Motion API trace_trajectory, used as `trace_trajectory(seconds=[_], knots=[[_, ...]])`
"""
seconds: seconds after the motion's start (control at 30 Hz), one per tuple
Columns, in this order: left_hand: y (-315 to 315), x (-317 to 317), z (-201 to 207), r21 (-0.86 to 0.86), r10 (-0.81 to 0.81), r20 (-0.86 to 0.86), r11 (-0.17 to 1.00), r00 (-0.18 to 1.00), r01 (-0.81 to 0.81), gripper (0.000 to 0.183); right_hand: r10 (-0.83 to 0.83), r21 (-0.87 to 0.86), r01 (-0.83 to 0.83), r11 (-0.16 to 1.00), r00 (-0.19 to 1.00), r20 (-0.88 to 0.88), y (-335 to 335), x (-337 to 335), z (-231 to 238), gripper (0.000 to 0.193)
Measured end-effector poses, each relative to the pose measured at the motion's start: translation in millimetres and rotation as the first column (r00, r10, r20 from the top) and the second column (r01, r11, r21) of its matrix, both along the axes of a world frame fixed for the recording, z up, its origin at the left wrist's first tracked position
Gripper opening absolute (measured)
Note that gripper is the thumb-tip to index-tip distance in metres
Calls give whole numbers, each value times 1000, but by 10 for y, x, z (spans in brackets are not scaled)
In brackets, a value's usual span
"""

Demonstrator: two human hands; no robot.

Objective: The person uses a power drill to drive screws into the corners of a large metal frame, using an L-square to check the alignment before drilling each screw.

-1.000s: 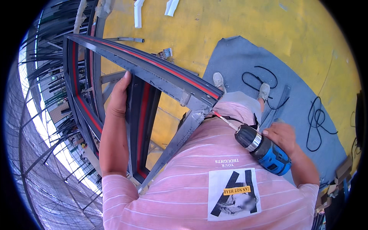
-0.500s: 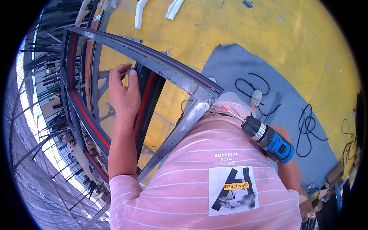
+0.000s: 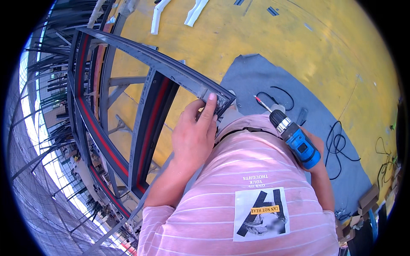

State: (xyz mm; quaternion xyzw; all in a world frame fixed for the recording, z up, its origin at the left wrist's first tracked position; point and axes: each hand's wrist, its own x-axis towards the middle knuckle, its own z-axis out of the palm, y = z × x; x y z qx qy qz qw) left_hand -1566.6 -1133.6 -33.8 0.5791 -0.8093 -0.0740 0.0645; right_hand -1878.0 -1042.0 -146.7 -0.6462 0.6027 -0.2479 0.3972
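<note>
My left hand (image 3: 193,136) grips the near corner of a large grey metal frame (image 3: 136,54), thumb on top and the other fingers curled at its inner side. The frame has dark profiles with red strips, and a crossbar (image 3: 150,123) runs inside it to the left of my hand. In my right hand (image 3: 315,144) is a blue and black cordless drill (image 3: 301,145), held in front of my right side. Its long bit (image 3: 264,105) has a red section and points up and left, apart from the frame. The drill body hides most of my right fingers.
Grey metal supports (image 3: 128,80) stand under the frame on the yellow floor (image 3: 333,55). A grey mat (image 3: 252,72) carries loose black cords (image 3: 335,147). White bent pieces (image 3: 196,12) lie at the far side. Cardboard boxes (image 3: 368,199) stand at right; long dark profiles (image 3: 53,59) are stacked left.
My left hand has moved right and nearer, from above the crossbar to the frame's corner, and closed on it. The drill has shifted slightly, its bit now pointing more upward.
</note>
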Motion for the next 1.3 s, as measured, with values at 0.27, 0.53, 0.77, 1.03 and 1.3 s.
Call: trace_trajectory(seconds=[0.27,0.53,0.77,1.03,1.3], knots=[[83,-329,-228,-134,442,-72,884,894,-447,54,250,32,-256,966,960,127,-506,-299,155,62],[3,-360,-228,-29,473,138,880,870,-474,49,315,273,-348,897,936,160,-942,-316,262,57],[-12,-319,-153,30,414,49,909,909,-416,39,478,353,-446,822,878,-2,-1538,-285,467,47],[-48,-216,-124,19,376,-175,925,910,-379,39,721,100,-716,691,692,-34,-2421,-377,340,57],[51,-662,-108,-24,725,-173,674,667,-738,35,850,-2,-912,410,381,365,-3282,-276,79,59]])
